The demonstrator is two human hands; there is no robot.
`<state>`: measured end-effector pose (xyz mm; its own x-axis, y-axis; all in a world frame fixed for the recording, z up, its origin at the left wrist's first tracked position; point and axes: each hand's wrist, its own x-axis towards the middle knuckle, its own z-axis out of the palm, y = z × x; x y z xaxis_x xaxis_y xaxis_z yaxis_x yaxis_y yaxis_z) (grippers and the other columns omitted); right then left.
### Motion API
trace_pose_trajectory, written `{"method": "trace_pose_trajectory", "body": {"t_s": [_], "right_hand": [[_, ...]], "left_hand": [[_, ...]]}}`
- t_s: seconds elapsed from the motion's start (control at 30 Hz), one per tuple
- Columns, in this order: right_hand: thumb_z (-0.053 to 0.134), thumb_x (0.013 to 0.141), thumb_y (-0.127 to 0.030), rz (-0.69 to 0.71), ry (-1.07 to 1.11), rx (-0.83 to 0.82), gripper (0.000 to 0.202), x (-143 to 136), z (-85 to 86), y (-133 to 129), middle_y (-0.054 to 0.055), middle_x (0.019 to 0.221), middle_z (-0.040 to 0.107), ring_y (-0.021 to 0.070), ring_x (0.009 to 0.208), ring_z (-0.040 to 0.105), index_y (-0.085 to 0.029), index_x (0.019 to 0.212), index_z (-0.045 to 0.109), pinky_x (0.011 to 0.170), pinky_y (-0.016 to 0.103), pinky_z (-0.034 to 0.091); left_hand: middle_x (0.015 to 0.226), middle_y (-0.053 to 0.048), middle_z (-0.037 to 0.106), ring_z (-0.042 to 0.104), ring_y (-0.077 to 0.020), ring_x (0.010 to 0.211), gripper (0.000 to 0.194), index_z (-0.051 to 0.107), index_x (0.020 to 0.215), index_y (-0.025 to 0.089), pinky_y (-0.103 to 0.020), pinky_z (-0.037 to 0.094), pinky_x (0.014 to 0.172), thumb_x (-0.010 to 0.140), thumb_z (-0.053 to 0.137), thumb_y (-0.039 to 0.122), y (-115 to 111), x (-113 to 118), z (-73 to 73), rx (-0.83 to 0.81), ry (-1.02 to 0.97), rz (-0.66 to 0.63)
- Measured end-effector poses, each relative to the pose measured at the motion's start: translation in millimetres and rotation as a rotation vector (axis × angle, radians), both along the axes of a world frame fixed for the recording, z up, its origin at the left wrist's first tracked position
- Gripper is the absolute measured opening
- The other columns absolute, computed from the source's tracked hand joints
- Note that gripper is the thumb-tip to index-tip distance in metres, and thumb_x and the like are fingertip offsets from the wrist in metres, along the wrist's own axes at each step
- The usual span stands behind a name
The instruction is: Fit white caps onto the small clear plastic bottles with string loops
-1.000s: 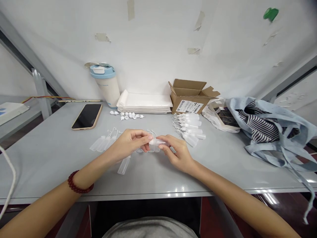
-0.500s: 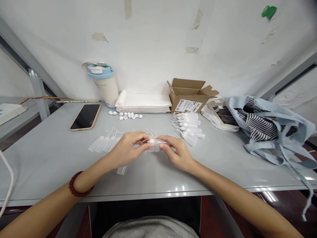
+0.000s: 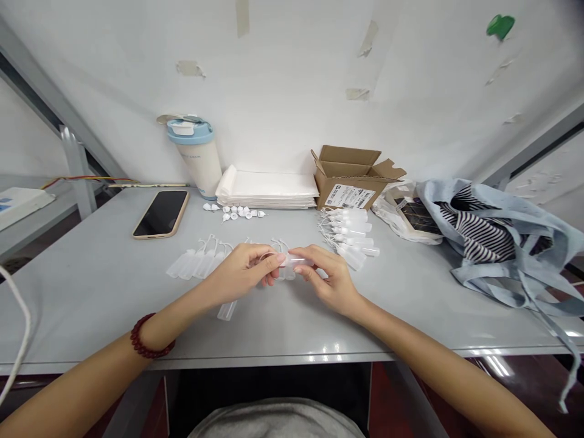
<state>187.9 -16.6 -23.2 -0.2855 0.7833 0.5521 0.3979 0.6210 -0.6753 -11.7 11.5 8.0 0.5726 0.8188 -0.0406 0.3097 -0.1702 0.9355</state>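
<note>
Over the middle of the grey table, a small translucent plastic bottle (image 3: pixel 301 261) lies sideways between my two hands. My left hand (image 3: pixel 246 267) pinches its white cap end between thumb and fingers. At the other end, my right hand (image 3: pixel 329 277) grips the bottle's body. Behind and below the hands, more bottles lie on the table, partly hidden. A row of similar bottles (image 3: pixel 194 263) rests left of my left hand, and a single one (image 3: pixel 227 310) pokes out under my left wrist. Several bottles with white tubes (image 3: pixel 351 234) lie to the right. Loose white caps (image 3: pixel 239 212) sit farther back.
A phone (image 3: pixel 161 214) lies at the left, near a tumbler (image 3: pixel 198 161). Stacked white envelopes (image 3: pixel 269 190) and an open cardboard box (image 3: pixel 349 182) stand against the wall. A plastic bag (image 3: pixel 395 219) and a blue cloth bag (image 3: pixel 538 237) occupy the right side.
My left thumb and fingers have shifted around the cap end, and more curled fingers show below. My right hand keeps its hold on the body. The view has moved slightly.
</note>
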Motion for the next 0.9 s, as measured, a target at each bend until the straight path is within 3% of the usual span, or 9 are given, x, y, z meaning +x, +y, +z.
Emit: {"method": "trace_pose_trajectory", "body": {"t_s": [0.17, 0.27, 0.43, 0.53, 0.67, 0.77, 0.9], "right_hand": [[0.054, 0.089, -0.019, 0.025, 0.008, 0.095, 0.022, 0.9, -1.0, 0.8, 0.007, 0.089, 0.065, 0.0141, 0.077, 0.059, -0.019, 0.108, 0.065, 0.065, 0.026, 0.047], [0.053, 0.089, -0.023, 0.020, 0.010, 0.025, 0.021, 1.9, -0.2, 0.0, 0.004, 0.081, 0.064, 0.0127, 0.069, 0.057, -0.019, 0.107, 0.065, 0.060, 0.025, 0.046], [0.052, 0.088, -0.034, 0.033, 0.053, -0.271, 0.024, 3.0, 4.0, -2.2, 0.001, 0.069, 0.060, 0.0094, 0.054, 0.047, -0.015, 0.098, 0.065, 0.050, 0.023, 0.037], [0.052, 0.087, -0.043, 0.071, 0.164, -0.517, 0.030, 2.7, 7.6, -0.8, -0.005, 0.056, 0.045, 0.0066, 0.045, 0.036, -0.015, 0.090, 0.063, 0.043, 0.022, 0.028], [0.055, 0.082, -0.052, 0.171, 0.332, -0.808, 0.039, 2.9, 11.1, 3.7, -0.007, 0.054, 0.035, 0.0039, 0.039, 0.029, -0.015, 0.071, 0.054, 0.038, 0.021, 0.021], [0.055, 0.082, -0.052, 0.205, 0.367, -0.865, 0.040, 3.1, 11.7, 5.6, -0.007, 0.056, 0.036, 0.0037, 0.040, 0.031, -0.015, 0.070, 0.053, 0.039, 0.020, 0.022], [0.056, 0.085, -0.047, 0.173, 0.313, -0.693, 0.033, 2.8, 10.9, 4.9, -0.005, 0.059, 0.046, 0.0059, 0.046, 0.040, -0.015, 0.089, 0.061, 0.046, 0.022, 0.031]], "left_hand": [[0.056, 0.002, 0.056, 0.056, -0.0115, 0.055, 0.039, 0.056, 0.065, 0.016, -0.024, 0.042, 0.057, 0.091, 0.046, 0.042, 0.1, 1.3, -0.1, -0.012, 0.005, -0.037], [0.060, 0.002, 0.057, 0.055, -0.0105, 0.055, 0.033, 0.058, 0.070, 0.015, -0.022, 0.042, 0.055, 0.091, 0.047, 0.038, -2.1, 2.7, -1.4, 0.083, 0.025, -0.016], [0.060, 0.003, 0.057, 0.053, -0.0091, 0.056, 0.020, 0.060, 0.077, 0.015, -0.020, 0.040, 0.058, 0.092, 0.050, 0.023, -4.3, 2.8, -9.6, 0.556, 0.052, -0.022], [0.062, 0.002, 0.055, 0.050, -0.0093, 0.056, 0.017, 0.058, 0.080, 0.014, -0.020, 0.039, 0.056, 0.093, 0.049, 0.020, -3.4, 2.0, -18.0, 0.794, 0.053, -0.039], [0.068, -0.002, 0.056, 0.048, -0.0117, 0.058, 0.016, 0.056, 0.085, 0.014, -0.023, 0.038, 0.054, 0.094, 0.045, 0.021, -2.8, 2.2, -26.3, 1.025, 0.119, -0.039], [0.071, -0.002, 0.059, 0.050, -0.0119, 0.060, 0.016, 0.057, 0.088, 0.015, -0.023, 0.040, 0.057, 0.094, 0.045, 0.024, -3.3, 3.3, -22.7, 0.933, 0.137, -0.027], [0.070, -0.001, 0.062, 0.057, -0.0131, 0.064, 0.024, 0.061, 0.084, 0.017, -0.023, 0.044, 0.062, 0.092, 0.046, 0.034, -4.4, 3.5, -7.4, 0.525, 0.132, 0.019]]}}
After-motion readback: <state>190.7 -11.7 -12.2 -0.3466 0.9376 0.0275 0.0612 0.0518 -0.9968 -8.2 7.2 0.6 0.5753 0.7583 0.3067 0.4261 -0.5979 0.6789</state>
